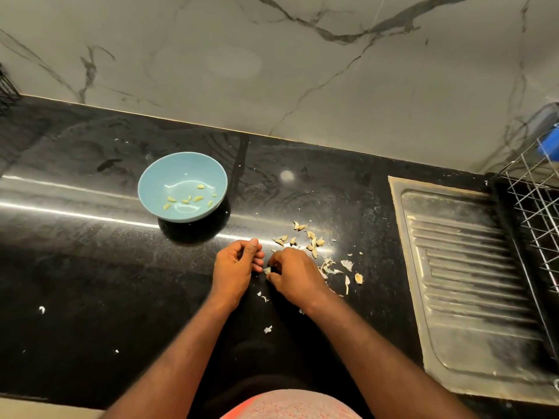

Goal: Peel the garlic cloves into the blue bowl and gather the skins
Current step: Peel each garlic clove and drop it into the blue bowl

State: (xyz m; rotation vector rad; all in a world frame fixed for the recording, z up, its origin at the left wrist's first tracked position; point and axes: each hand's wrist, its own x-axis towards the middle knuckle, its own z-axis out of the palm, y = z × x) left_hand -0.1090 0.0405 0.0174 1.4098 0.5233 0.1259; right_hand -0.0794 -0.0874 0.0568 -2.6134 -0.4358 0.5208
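Observation:
A blue bowl (157, 182) stands on the black counter at centre left, with several peeled yellow garlic cloves (190, 199) lying in its bottom. Both hands meet in front of it, nearer the counter's front edge. My right hand (295, 276) pinches a small garlic clove (267, 270) between thumb and fingertips. My left hand (234, 267) has curled fingers whose tips come up against the same clove. Several unpeeled cloves (313, 241) lie just beyond my right hand. Loose papery skins (338, 269) are scattered to its right.
A steel drainboard (469, 285) is set into the counter at right, with a wire dish rack (538, 204) beyond it holding a blue item (549, 145). A marble wall backs the counter. Small skin flakes (267, 329) dot the dark counter (90, 267).

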